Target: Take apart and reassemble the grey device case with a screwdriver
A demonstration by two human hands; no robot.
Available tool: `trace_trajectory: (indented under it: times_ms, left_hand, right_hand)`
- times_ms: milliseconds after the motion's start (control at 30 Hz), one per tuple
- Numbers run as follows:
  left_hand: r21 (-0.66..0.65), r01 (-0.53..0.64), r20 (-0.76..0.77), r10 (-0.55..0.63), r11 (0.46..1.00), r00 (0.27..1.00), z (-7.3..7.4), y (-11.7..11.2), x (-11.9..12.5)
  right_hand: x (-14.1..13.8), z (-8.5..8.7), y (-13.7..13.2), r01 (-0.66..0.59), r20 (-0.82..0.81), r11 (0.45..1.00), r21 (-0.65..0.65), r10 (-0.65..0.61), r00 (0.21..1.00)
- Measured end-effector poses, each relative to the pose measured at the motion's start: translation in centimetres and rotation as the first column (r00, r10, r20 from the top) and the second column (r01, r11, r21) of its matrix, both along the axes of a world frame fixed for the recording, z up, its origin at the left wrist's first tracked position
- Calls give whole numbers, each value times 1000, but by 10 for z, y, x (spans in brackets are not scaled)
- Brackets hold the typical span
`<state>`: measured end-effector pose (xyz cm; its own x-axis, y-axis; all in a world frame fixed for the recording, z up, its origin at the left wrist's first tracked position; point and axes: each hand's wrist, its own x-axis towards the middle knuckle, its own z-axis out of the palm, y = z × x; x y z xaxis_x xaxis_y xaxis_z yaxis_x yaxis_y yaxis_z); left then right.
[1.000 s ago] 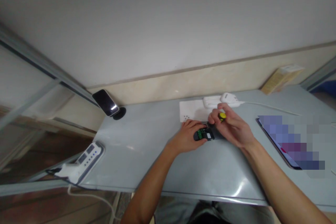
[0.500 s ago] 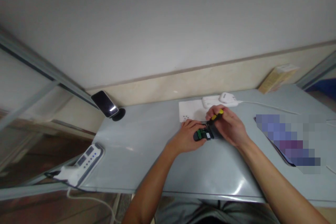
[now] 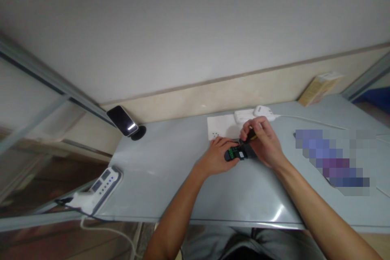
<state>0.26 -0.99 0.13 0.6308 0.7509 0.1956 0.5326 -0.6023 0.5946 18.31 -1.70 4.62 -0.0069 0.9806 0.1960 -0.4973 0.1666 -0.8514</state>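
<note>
At the near edge of the pale grey table point(image 3: 170, 195), two bare forearms reach in from below, and a strip of dark clothing shows beneath the tabletop. The glossy surface catches a streak of light near its right front. On the near left corner a white power strip point(image 3: 102, 183) hangs partly over the edge, with a plug in it and a white cord dropping toward the brown floor.

Toward the middle of the table the two hands meet, close together. The left hand point(image 3: 219, 157) curls over a small black device point(image 3: 237, 154) that lies on the tabletop, fingers gripping its left end, where a green board shows. The right hand point(image 3: 264, 143) is closed around a screwdriver point(image 3: 251, 135), tilted down toward the device from the far right; its tip is hidden.

Just beyond the hands lies a white sheet of paper point(image 3: 219, 126) with a few tiny dark specks on it. At its far right corner sits a white adapter point(image 3: 254, 113), whose cable point(image 3: 304, 120) runs off to the right. Farther left a dark phone point(image 3: 122, 119) leans on a round stand. At the far right a tan box point(image 3: 319, 87) rests against the wall. A beige band runs along the wall behind the table, with plain white above, and a metal-framed glass partition closes the left side.
</note>
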Motion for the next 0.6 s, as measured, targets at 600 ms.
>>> trace_trajectory:
  times_ms: [600]
  left_hand:
    - [1, 3, 29, -3, 1000, 1000, -1, 2, -1]
  right_hand:
    - [-20, 0, 15, -76, -32, 997, 9, 76, 997]
